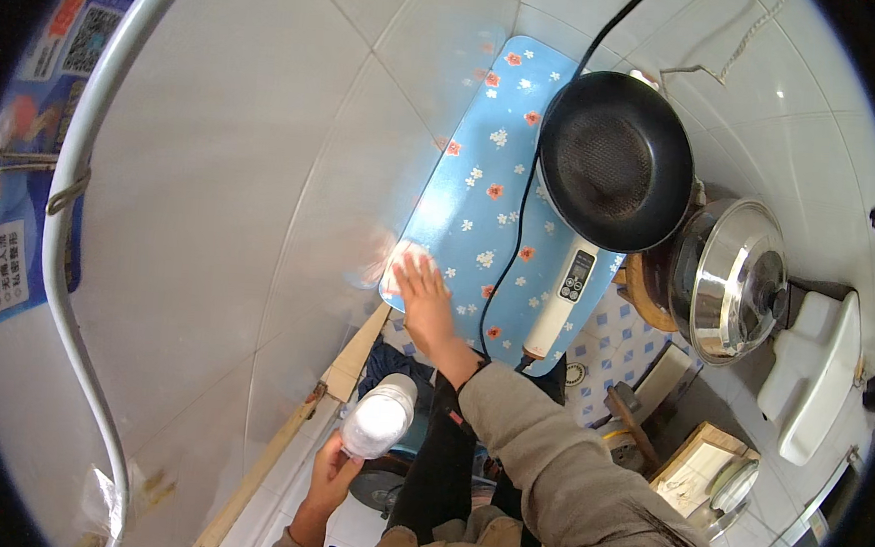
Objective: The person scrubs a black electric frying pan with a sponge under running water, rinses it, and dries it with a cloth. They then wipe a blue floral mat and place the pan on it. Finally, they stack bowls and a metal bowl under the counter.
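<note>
My left hand point(331, 471) grips a translucent jar point(379, 416) low at the left. Something bright white fills or covers the jar's near end; glare hides which. My right hand point(427, 303) lies flat over a white cloth point(406, 262), its fingers stretched forward. The cloth sits on the near left corner of a blue board with a flower print point(478, 223), touching the tiled wall or close to it. Beyond my hand, a black non-stick pan point(615, 162) rests above a white portable cooker with a control-panel handle point(562, 296).
A black cord point(515, 256) runs across the board. To the right are a pot with a domed metal lid point(739, 281), a white basin point(814, 375) and a wooden board point(696, 470). At the left, a pale pipe point(63, 250) follows the tiled wall point(210, 184).
</note>
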Tool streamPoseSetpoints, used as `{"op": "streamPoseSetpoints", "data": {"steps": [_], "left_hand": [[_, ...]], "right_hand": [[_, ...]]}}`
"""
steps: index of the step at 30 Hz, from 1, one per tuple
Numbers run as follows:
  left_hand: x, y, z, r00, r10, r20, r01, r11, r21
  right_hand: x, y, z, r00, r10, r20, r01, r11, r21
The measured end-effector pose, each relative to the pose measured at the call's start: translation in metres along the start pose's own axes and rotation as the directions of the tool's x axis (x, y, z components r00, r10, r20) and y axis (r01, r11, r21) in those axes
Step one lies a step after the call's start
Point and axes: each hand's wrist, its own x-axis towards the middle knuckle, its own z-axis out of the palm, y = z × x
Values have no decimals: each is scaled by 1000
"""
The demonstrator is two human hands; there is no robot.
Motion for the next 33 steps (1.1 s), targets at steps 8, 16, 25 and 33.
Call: {"op": "streamPoseSetpoints", "data": {"steps": [8,16,25,33], "left_hand": [[-2,6,4,999,-18,33,18,1000,5],[-3,0,8,1000,13,29,-13,1000,5],[-5,-2,9,1000,6,12,-6,1000,7],[1,1,17,1000,-17,23,17,1000,-2]], "right_hand": [[-101,14,-2,991,21,-132,1,986,167],[-117,8,-3,958,241,-154,-196,945,261],[-29,-9,13,988,-59,-144,112,910,400],[-173,24,-10,976,163,143,-216,793,569]]}}
